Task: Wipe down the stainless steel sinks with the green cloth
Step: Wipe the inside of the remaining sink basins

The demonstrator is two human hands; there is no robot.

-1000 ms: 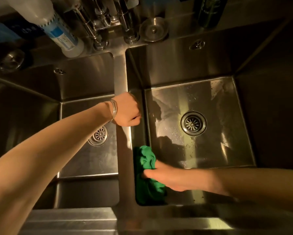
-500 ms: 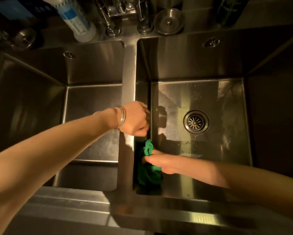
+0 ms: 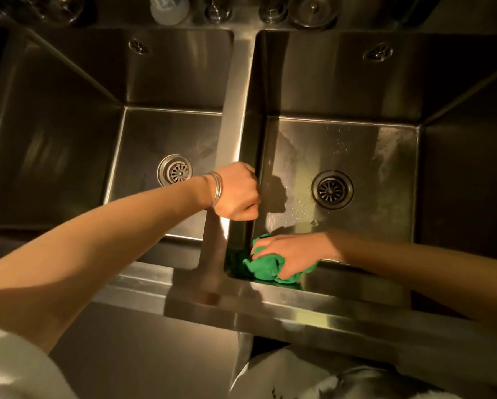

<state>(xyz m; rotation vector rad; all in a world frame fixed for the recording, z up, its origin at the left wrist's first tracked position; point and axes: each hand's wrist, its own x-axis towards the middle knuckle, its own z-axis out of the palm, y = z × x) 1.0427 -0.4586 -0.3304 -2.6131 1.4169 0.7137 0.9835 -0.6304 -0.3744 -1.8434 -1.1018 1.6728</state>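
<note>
Bunched under the right hand (image 3: 294, 252), the cloth (image 3: 266, 269) is pressed into the near left corner of the right sink (image 3: 356, 145), where the floor meets the front wall and the divider (image 3: 230, 133). The right fingers (image 3: 263, 243) are curled over the top of the cloth and grip it, with green folds spilling out beneath the palm and toward the front rim (image 3: 270, 305). Just beyond and to the left of those fingers, the left hand (image 3: 235, 194) is set on the divider as a closed fist; nothing can be seen held in it, though the fingertips are tucked out of sight. Thin bangles (image 3: 216, 189) are worn at the left wrist. Water droplets and streaks are seen on the right sink floor beyond the right fingers, around the drain (image 3: 332, 189). Left of the fist, a second drain (image 3: 174, 169) is set in the floor of the left sink (image 3: 69, 133). Farthest off, past both hands, a white bottle (image 3: 169, 10) and some metal fittings, partly cut off by the frame, are lined along the back ledge.
</note>
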